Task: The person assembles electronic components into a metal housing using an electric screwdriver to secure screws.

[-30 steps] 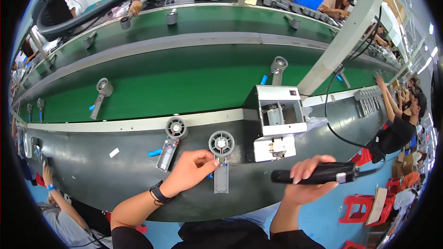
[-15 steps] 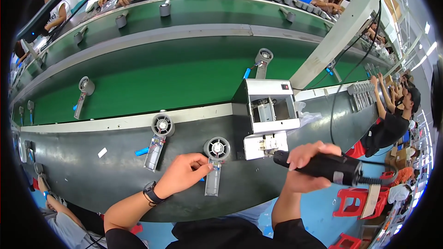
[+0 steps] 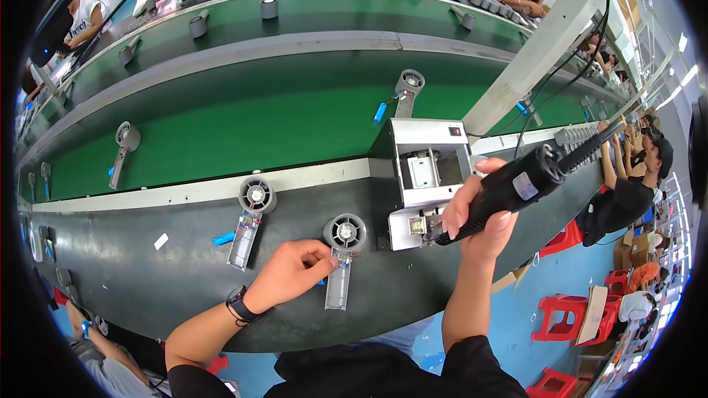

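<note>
My left hand [image 3: 291, 274] pinches the edge of a grey handheld fan [image 3: 338, 291], just below its round head. The fan lies on the dark bench, its open handle toward me, with wires and a small circuit board showing. In my right hand [image 3: 481, 232] is a black electric screwdriver [image 3: 507, 193], its cable end pointing up and right. The screwdriver's nose is down at the front of a silver-and-black screw feeder [image 3: 431, 133]; my fingers partly cover the spot, so I cannot tell whether the bit touches.
Left of my hand lies another open fan [image 3: 256, 195] with a blue battery [image 3: 223, 238] beside it. Beyond the bench runs a green conveyor belt [image 3: 243, 118] carrying more fans. A slanted metal post [image 3: 531, 51] rises behind the feeder. Co-workers sit across and to the right.
My right hand has swung the screwdriver upright and left, nose to the feeder's front. Fans on the near belt have slid slightly left. My left hand keeps its hold.
</note>
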